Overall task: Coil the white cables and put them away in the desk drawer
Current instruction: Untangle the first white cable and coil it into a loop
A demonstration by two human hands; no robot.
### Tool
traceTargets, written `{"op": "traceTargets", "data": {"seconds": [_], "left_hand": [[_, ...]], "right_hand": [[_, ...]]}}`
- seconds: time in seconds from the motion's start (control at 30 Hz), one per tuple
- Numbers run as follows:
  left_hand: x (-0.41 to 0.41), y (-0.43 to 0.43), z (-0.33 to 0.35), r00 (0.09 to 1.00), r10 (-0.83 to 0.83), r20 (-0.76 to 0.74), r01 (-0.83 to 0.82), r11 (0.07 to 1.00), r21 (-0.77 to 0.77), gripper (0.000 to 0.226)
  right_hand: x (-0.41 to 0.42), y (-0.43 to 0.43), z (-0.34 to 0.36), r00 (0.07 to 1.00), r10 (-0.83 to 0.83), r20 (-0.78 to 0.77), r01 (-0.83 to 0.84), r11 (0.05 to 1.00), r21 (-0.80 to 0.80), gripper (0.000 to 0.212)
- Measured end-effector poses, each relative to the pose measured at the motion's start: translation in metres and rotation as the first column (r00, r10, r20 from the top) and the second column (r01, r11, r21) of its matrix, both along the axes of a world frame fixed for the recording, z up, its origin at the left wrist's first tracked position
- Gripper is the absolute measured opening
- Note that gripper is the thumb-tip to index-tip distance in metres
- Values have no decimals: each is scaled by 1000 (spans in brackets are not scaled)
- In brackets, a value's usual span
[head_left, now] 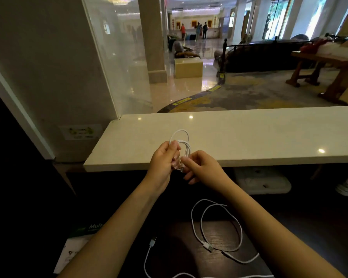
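Coiled cable held just above near edge of counter. Loops clasped in left hand, tail end pinched by right hand.
Risk: cord thin, smooth, springy. Loops likely sprung open if pinch is eased before end is tucked.
Loose cable sprawled in wide loops on dark wood-grain desk below counter. Snagging by forearms possible.
Counter pale, glossy, stone-like.
Drawer not seen.

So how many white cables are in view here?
2 at least: a coiled cable gripped by the left hand and right hand by the counter, and a loose cable on the dark desk. Its strands run off-frame, so it may be two.
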State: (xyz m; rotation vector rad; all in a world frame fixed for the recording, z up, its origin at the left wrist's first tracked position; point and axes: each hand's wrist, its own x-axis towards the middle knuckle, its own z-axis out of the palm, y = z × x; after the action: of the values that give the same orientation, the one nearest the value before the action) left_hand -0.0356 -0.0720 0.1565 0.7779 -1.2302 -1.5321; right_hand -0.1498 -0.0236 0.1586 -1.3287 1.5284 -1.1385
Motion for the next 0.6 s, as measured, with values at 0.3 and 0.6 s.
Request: {"op": "traceTargets", "data": {"seconds": [0.3, 0.6], "left_hand": [[11, 0, -2, 997, -75, 4, 75, 997, -29, 26], [8, -2, -2, 991, -117, -68, 120, 992, 35, 26]], "right_hand": [[13, 4, -5, 992, -100, 80, 96, 994, 46, 7], [10, 24, -13, 977, -210, -40, 209, 977, -41, 13]]}}
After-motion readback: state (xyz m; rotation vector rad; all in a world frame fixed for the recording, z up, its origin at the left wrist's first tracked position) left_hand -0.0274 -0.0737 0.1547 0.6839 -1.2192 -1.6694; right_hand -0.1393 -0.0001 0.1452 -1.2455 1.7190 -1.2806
